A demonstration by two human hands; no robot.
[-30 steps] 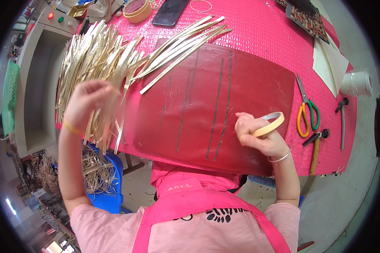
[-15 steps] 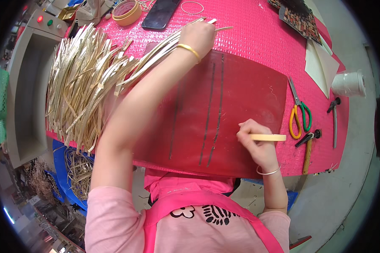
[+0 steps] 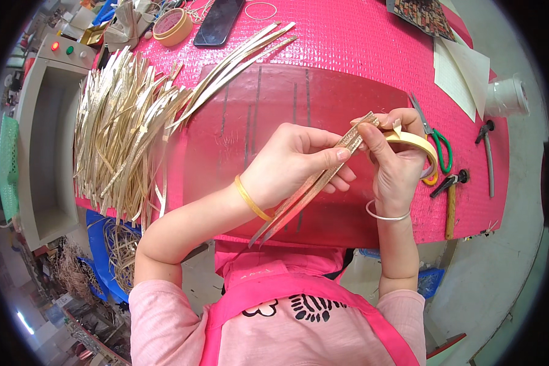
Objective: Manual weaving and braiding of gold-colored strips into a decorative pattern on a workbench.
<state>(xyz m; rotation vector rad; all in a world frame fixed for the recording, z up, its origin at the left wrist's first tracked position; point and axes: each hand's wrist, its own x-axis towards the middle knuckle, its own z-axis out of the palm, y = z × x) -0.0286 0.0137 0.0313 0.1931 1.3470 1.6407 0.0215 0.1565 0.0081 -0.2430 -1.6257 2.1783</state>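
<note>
Clearly, both hands were busy at one small bundle of flat gold strips with a woven-looking texture [image 3: 316,185], which stood slantwise over the right half of a large, dark-red rectangular mat with black lines [image 3: 268,116]. The left hand [image 3: 296,161], a yellow bangle [image 3: 250,198] at its wrist, was clamped on the bundle, thumb above and fingers beneath, with the loose tails trailing down toward the mat's near edge. The right hand [image 3: 396,155] had its thumb and fingertips closed at the bundle's upper end. It also carried a narrow ring-shaped roll of pale-yellow tape [image 3: 418,141], a short free end of tape rising beside the thumb.

Left of the mat lay a thick heap of similar gold strips [image 3: 119,134], and several more strips [image 3: 216,82] fanned out across the mat's far left corner. Everything rested on a glossy, bright-pink textured table cover [image 3: 341,36]. Just beyond the right hand were metal scissors with one green and one yellow handle [image 3: 443,152], partly hidden by the tape roll; near them lay a black-headed hammer with a wooden handle [image 3: 451,210] and another with a grey handle [image 3: 490,165]. At the far side lay a black smartphone [image 3: 219,23], with a wide tan tape roll [image 3: 172,27] beside it. Below the heap, a blue plastic bin [image 3: 100,244] held tangled strips.
</note>
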